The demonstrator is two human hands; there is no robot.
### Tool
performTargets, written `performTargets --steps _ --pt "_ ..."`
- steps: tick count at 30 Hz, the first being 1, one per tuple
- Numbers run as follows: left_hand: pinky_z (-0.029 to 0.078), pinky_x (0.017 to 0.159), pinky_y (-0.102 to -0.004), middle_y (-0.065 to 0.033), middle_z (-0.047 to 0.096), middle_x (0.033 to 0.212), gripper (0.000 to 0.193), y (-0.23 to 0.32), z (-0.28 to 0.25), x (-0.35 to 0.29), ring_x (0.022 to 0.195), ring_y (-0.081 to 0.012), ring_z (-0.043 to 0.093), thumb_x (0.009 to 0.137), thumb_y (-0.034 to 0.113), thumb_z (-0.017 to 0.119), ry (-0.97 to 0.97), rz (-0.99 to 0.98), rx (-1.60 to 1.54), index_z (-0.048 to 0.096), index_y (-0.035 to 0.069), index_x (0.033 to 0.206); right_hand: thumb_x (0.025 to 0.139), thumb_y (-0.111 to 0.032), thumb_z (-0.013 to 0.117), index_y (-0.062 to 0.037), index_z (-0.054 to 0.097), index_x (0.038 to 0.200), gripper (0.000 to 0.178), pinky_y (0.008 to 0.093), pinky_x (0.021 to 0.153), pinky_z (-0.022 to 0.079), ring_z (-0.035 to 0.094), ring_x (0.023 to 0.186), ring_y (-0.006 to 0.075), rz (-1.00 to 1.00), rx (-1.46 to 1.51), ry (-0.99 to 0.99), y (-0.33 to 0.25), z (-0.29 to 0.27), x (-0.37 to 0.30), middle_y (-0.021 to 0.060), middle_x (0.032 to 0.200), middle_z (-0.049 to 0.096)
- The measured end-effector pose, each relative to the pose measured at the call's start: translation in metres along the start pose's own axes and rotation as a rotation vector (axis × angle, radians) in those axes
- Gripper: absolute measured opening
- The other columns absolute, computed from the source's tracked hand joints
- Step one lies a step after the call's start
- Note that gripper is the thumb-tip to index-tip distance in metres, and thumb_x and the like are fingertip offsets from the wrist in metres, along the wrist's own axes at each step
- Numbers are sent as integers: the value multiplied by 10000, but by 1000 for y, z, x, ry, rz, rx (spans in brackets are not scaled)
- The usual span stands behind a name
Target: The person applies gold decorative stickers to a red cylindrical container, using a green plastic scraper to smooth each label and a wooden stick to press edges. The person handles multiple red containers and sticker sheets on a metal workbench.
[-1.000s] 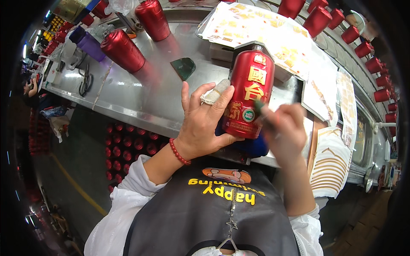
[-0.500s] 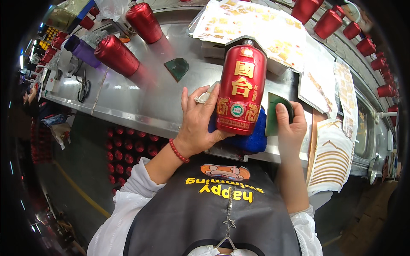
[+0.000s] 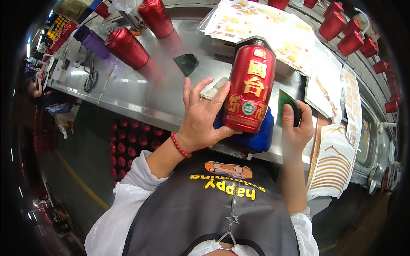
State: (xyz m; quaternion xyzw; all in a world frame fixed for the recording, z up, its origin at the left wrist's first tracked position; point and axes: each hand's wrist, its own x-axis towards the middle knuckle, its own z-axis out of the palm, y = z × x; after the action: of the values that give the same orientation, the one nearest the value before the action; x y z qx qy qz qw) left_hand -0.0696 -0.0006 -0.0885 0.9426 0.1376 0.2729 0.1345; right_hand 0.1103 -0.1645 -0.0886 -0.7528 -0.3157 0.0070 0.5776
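A red bottle with raised gold characters and a green round emblem lies tilted on a blue cloth pad. My left hand grips its lower left side, thumb at the base and index finger along the edge. Whitish wrapping covers a finger of that hand. To the right of the bottle and apart from it, my right hand pinches a dark green flat scraper between thumb and fingers. Another green scraper lies on the metal table, left of the bottle.
Two red bottles and a purple bottle stand at far left, near black scissors. Printed label sheets lie behind the bottle; gold strips on white backing sit at right. More red bottles line the far right.
The whole view has shifted slightly, so the table things appear further right. The scraper in my right hand is turned more edge-on. Red bottles at the far right stand in different places.
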Motion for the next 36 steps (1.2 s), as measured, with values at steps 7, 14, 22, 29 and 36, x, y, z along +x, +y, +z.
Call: performTargets --steps 7,14,22,29,36 --pt "50 1156 -623 -142 680 1129 1031 -6 22 -7 1360 -382 364 807 631 714 1 -61 -66 345 -10 1525 673 37 842 -110 701 1100 473 327 629 483 557 750 213 -600 -81 -232 -27 -4 -7 69 936 564" --pt "28 1153 -631 -139 688 1033 1036 -5 12 -3 1379 -381 339 806 649 699 54 -42 -62 352 -15 1521 831 -43 777 -8 684 1028 221 267 625 490 607 738 154 -377 196 -308 -38 -4 -9 89 881 657" --pt "18 1151 -642 -150 681 1020 1081 -5 6 0 1388 -383 319 769 708 696 -3 -31 -13 382 -23 1501 1005 -185 627 -6 594 1057 190 212 696 469 549 777 55 165 334 -293 -30 8 -10 4 858 629" --pt "34 1166 -620 -167 663 1148 1071 -2 4 1 1392 -395 350 749 678 730 -14 -41 -28 397 -7 1501 999 -156 620 -8 586 1071 168 206 689 458 542 769 49 207 328 -268 -29 5 -8 -2 867 627" --pt "224 1172 -496 -204 505 1423 1017 0 -3 6 1391 -377 368 841 663 675 -44 -231 -625 348 -21 1519 1005 -172 612 -14 583 1076 176 196 684 448 535 759 43 260 352 -299 -28 2 -6 -12 863 622"
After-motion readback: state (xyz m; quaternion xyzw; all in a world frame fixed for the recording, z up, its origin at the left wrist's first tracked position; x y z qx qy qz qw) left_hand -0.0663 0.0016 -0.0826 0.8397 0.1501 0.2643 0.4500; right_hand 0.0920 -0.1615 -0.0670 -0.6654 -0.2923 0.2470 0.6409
